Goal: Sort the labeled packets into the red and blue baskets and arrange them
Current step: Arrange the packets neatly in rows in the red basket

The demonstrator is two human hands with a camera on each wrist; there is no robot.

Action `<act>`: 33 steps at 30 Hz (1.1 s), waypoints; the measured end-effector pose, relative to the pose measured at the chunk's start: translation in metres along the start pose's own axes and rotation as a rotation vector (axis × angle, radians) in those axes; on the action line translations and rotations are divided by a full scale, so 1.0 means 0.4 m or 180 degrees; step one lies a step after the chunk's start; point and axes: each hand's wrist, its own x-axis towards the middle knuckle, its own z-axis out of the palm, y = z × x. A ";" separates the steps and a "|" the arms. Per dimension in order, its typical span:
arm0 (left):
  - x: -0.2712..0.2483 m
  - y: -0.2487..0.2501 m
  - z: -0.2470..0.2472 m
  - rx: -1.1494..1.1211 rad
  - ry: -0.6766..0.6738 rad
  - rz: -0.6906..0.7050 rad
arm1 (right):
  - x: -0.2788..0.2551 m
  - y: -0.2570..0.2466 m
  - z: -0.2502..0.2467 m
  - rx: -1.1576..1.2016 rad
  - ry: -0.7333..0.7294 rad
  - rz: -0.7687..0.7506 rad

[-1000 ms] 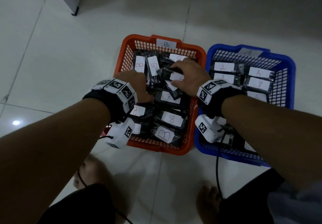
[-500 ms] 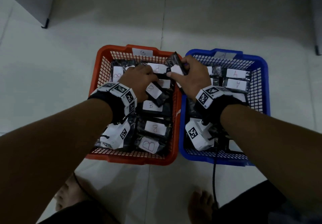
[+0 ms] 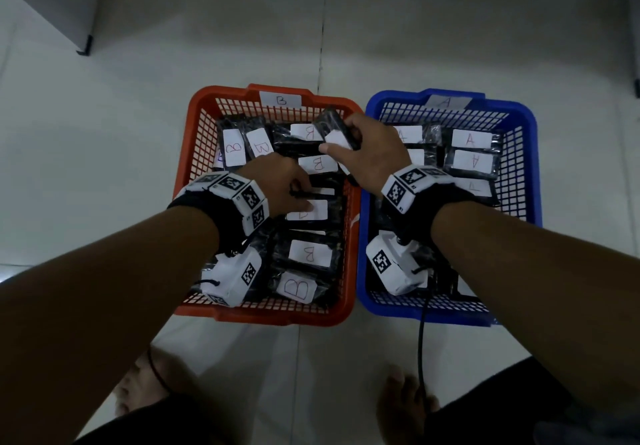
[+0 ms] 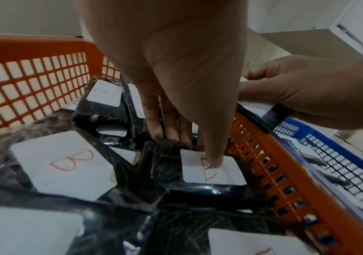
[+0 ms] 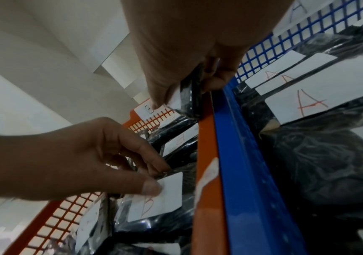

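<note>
The red basket (image 3: 199, 146), tagged B, holds several black packets with white B labels. Beside it on the right, the blue basket (image 3: 531, 167), tagged A, holds A-labelled packets (image 3: 471, 139). My left hand (image 3: 298, 198) is low inside the red basket. Its thumb presses a B label (image 4: 206, 170) while its fingers curl over that packet's far edge. My right hand (image 3: 341, 143) pinches a black packet (image 3: 332, 122) by its label end and holds it tilted above the two touching rims (image 5: 211, 131). The letter on this packet is hidden.
Both baskets stand side by side on a pale tiled floor. My bare feet (image 3: 405, 399) are just in front of them. A black cable (image 3: 420, 337) hangs from the right wrist over the blue basket's near rim. A cabinet corner (image 3: 85, 48) stands far left.
My right hand has lifted a packet out of the red basket up to the shared rims. My left hand has moved onto a B packet nearer the basket's right wall.
</note>
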 end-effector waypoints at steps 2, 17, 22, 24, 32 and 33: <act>-0.005 -0.007 0.007 -0.0264 0.0195 -0.0055 | 0.000 -0.011 0.001 -0.0143 -0.0133 -0.0124; -0.006 -0.155 -0.057 0.0568 0.0722 -0.0328 | -0.005 -0.061 0.025 -0.0970 -0.0480 -0.0668; -0.015 -0.150 -0.027 -0.0145 0.0988 -0.0703 | 0.001 -0.073 0.044 -0.0745 -0.0435 -0.0550; -0.026 -0.152 -0.017 0.0026 0.1101 -0.0798 | 0.004 -0.074 0.046 -0.0719 -0.0428 -0.0446; -0.005 -0.158 -0.013 -0.0111 0.1424 -0.1027 | 0.015 -0.068 0.063 -0.0342 -0.0166 -0.0301; 0.002 -0.155 -0.019 -0.0269 0.1460 -0.1003 | 0.015 -0.067 0.064 -0.0316 -0.0165 -0.0311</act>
